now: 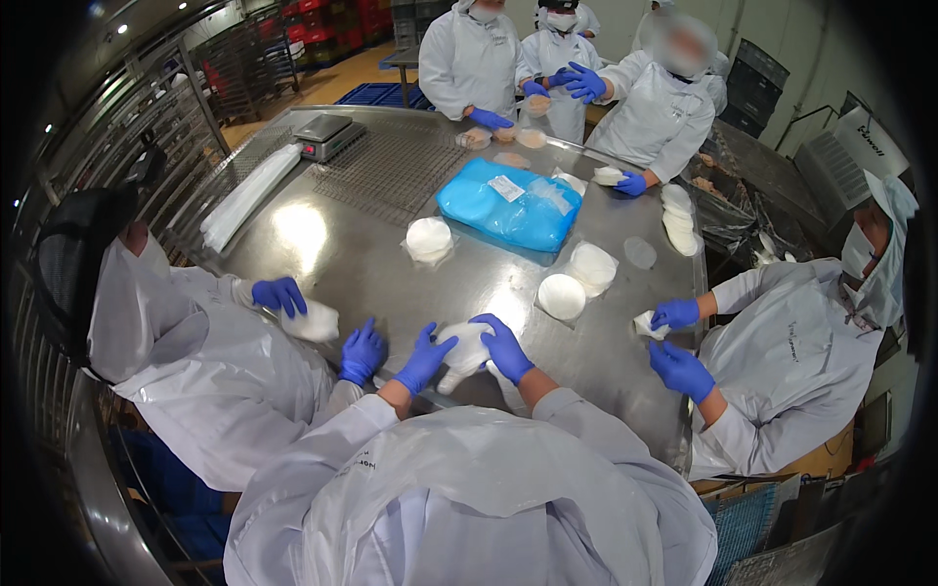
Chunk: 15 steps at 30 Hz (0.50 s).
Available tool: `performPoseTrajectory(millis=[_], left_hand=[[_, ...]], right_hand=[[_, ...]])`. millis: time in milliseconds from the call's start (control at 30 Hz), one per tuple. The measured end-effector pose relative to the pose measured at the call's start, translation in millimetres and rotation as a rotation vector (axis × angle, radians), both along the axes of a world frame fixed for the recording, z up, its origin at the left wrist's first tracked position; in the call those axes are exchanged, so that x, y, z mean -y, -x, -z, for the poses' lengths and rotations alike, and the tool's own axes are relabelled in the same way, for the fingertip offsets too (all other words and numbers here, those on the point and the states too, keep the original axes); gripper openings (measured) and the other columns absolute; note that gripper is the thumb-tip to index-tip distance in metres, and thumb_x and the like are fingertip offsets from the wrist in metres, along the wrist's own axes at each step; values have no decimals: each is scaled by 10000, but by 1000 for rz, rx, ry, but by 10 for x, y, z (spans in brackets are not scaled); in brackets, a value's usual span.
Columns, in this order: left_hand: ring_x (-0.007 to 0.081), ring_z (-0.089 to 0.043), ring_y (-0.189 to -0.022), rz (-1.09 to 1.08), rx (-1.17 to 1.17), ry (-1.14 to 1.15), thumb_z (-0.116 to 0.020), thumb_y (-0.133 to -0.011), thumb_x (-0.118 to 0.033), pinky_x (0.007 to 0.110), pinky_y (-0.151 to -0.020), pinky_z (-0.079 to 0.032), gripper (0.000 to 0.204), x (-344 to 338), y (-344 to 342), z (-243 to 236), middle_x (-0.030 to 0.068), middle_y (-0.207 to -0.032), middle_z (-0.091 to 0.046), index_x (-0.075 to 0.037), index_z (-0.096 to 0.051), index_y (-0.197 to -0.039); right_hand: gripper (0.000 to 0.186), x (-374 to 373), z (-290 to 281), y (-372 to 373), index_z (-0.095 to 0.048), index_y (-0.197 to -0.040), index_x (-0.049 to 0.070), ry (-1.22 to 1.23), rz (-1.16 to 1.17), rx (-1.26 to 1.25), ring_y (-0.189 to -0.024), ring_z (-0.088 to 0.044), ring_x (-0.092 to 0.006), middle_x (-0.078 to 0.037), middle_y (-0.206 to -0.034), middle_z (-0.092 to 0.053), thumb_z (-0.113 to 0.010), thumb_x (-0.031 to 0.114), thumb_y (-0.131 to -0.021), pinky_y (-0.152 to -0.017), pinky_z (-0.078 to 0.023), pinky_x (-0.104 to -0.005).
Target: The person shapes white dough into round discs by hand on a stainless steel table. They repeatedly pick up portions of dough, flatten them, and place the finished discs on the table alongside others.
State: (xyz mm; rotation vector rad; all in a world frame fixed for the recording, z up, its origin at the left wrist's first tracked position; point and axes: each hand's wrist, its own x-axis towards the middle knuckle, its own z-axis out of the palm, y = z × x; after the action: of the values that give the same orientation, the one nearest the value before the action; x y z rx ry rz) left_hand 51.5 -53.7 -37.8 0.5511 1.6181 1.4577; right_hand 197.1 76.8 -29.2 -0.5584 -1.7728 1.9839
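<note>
My blue-gloved left hand [424, 360] grips the left side of a white, soft, rumpled piece [461, 346] at the table's near edge, its fingers curled on it. My right hand [501, 348] holds the same piece from the right, with more white material hanging below it. What exactly the white piece is, I cannot tell. Ahead on the steel table [371, 283] lie stacks of white rounds [561, 295] on clear sheets, another such stack [428, 237] and a large blue plastic package [508, 205].
Co-workers [195, 371] [782, 361] in white stand close on both sides, gloved hands holding white pieces; several more [645, 117] work across the table near pale discs. A small scale [330, 137], a long white bundle [249, 195] and a wire grid [381, 181] occupy the far left.
</note>
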Motion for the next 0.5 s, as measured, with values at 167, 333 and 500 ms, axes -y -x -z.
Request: performPoseTrajectory(millis=[167,333,500], left_hand=[[246,-612,-1043,222,780,-148,-579,-931,-325,343,-842,-547,486,51,65,172,132,-1201,-571,-81,-438,-1327],[252,-566,-1139,235,950,-129,-569,-930,-279,351,-930,-502,471,17,-21,-126,122,-1269,-542,-59,-442,-1326],[211,-509,-1204,402,433,-158,-566,-890,-108,335,-1017,-425,430,-28,-96,-319,93,-1322,-506,-62,-462,-1305]], right_hand=[[797,81,661,-323,-324,-1391,-26,-116,-25,-242,-1178,-487,-226,-141,-1296,-485,-686,392,-817,-1004,-421,-346],[644,2,-205,-423,-348,-1414,51,46,33,-244,-1230,-474,-271,-169,-1337,-468,-618,187,-846,-1030,-411,-348],[560,30,-227,-362,-368,-1392,53,266,-35,-326,-1176,-508,-270,-167,-1282,-501,-545,120,-865,-1006,-433,-364]])
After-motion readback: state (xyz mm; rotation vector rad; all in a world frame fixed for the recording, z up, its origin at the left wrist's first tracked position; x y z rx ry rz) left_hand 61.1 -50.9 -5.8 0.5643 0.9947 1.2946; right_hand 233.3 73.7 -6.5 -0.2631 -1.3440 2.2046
